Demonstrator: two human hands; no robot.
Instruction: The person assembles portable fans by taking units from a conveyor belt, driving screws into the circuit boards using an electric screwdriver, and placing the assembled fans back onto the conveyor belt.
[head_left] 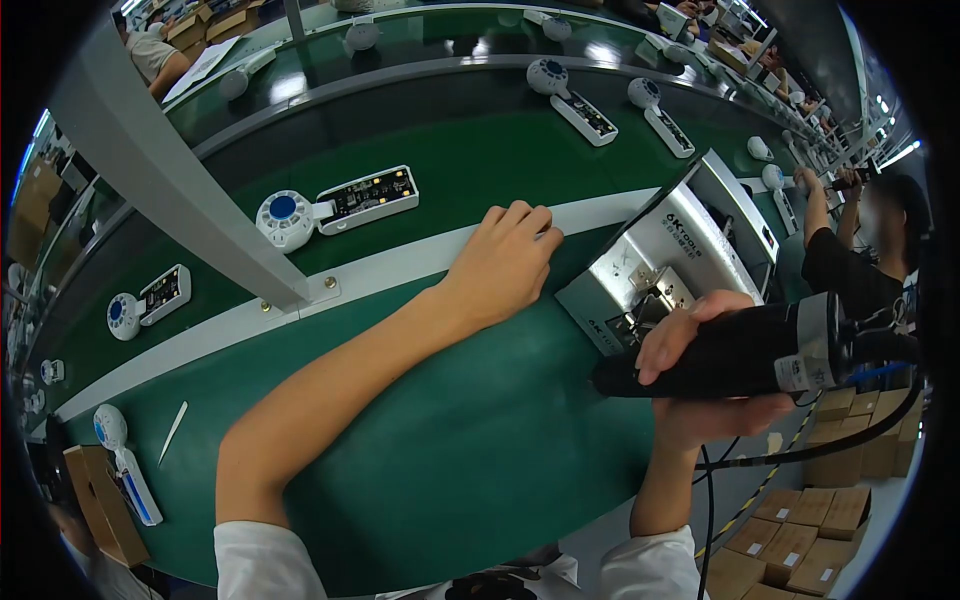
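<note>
My right hand [672, 343] is wrapped around a black electric screwdriver [745, 350] that lies nearly level, its tip end toward the left and its cable trailing right. Just behind it stands a silver screw feeder [690, 235] lettered "6K TOOLS". My left hand [503, 265] sits at the bench's white edge rail with its fingers curled; a small dark bit shows between them, too small to name. Left of that hand, on the green conveyor belt, rests a white device [290, 220] with a round blue-centred head and an exposed circuit board in its handle.
A slanting grey post [180, 160] rises from the rail at left. More white devices [575, 105] lie along the belt. On the green bench [470, 440] are a thin white stick [173, 432] and another device [125, 465] by a cardboard box [100, 505]. A co-worker [870, 240] is at right.
</note>
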